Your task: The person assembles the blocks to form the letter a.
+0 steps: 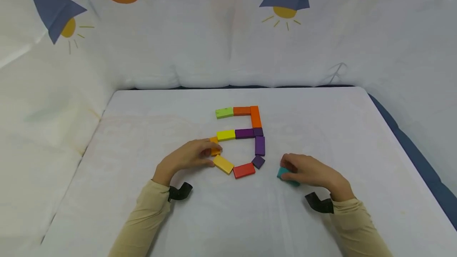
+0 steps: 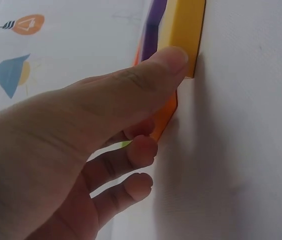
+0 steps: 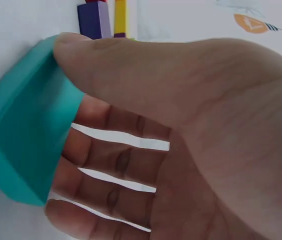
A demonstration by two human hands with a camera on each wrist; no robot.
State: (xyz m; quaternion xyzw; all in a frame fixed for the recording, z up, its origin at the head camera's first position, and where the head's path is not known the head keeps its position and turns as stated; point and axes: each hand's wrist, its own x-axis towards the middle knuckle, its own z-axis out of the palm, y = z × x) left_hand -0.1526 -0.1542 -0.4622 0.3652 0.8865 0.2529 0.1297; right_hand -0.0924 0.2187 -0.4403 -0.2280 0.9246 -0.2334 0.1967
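Note:
Small coloured blocks lie in a figure made of a closed loop with a hooked upper part. My left hand [image 1: 191, 156] is at the loop's left side; its thumb touches a yellow block [image 1: 223, 164] and its index finger reaches over an orange block [image 1: 214, 152]. In the left wrist view the thumb rests on the yellow block [image 2: 186, 30], the other fingers loosely bent. Right of the loop, my right hand [image 1: 312, 171] pinches a teal block [image 1: 284, 171] between thumb and fingers, low over the table. The right wrist view shows the teal block [image 3: 31, 125] tilted, apart from the figure.
A red block [image 1: 244, 170] and a small purple block [image 1: 258, 162] form the loop's lower right. Longer purple [image 1: 260, 146], bright yellow [image 1: 226, 135], orange-red [image 1: 255, 116] and green [image 1: 224, 112] blocks continue the figure. The white table [image 1: 160, 110] meets a printed white curtain [image 1: 200, 46] behind.

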